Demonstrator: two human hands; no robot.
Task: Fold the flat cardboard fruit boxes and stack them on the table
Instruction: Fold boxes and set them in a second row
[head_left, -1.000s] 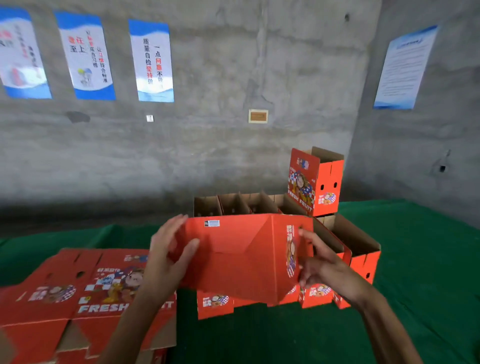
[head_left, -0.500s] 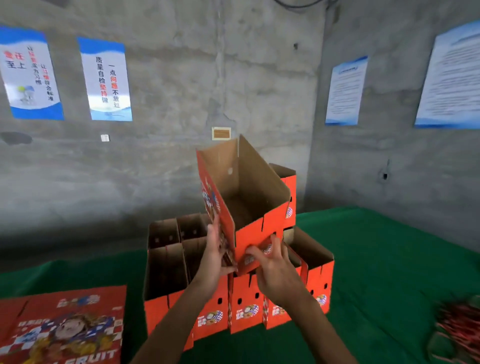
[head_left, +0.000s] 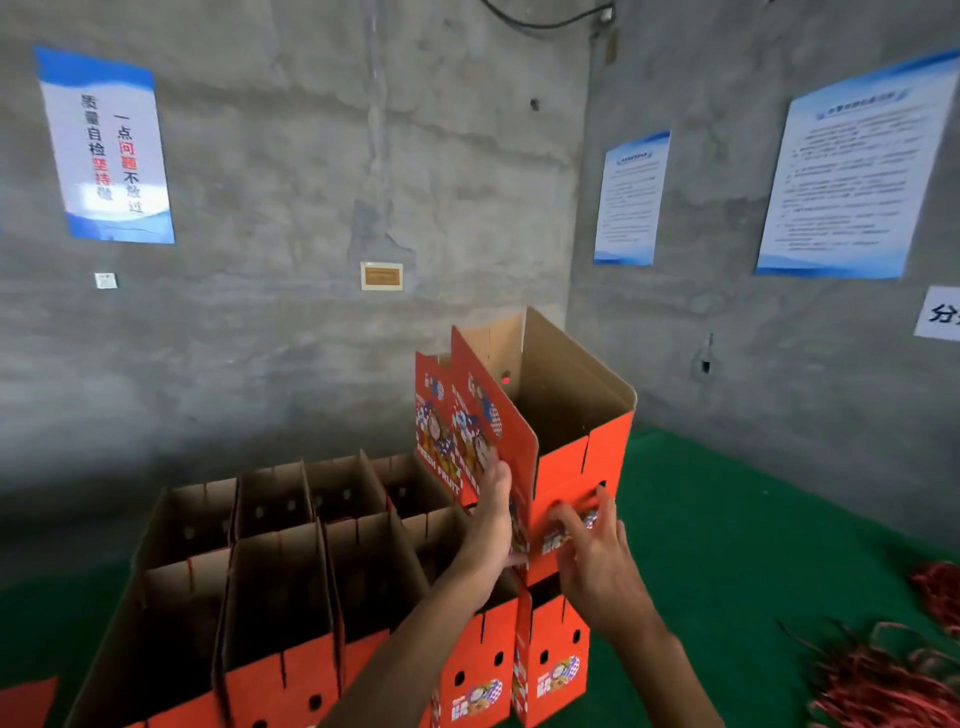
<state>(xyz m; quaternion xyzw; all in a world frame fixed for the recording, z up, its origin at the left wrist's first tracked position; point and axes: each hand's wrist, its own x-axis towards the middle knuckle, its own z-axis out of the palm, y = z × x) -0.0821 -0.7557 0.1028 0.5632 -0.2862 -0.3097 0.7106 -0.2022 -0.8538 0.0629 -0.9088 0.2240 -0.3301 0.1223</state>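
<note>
Your folded box (head_left: 576, 467): orange-red outside, cartoon print, plain brown inside. Your table cloth (head_left: 727, 545): green. Your wall posters (head_left: 852, 176): white, blue-edged.

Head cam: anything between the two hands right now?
Yes: the near corner of the folded box. The left hand lies flat on its printed side and the right hand touches its end face.

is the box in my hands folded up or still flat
Folded up. The held box stands as an open-topped carton, brown inside showing, between left hand and right hand.
</note>
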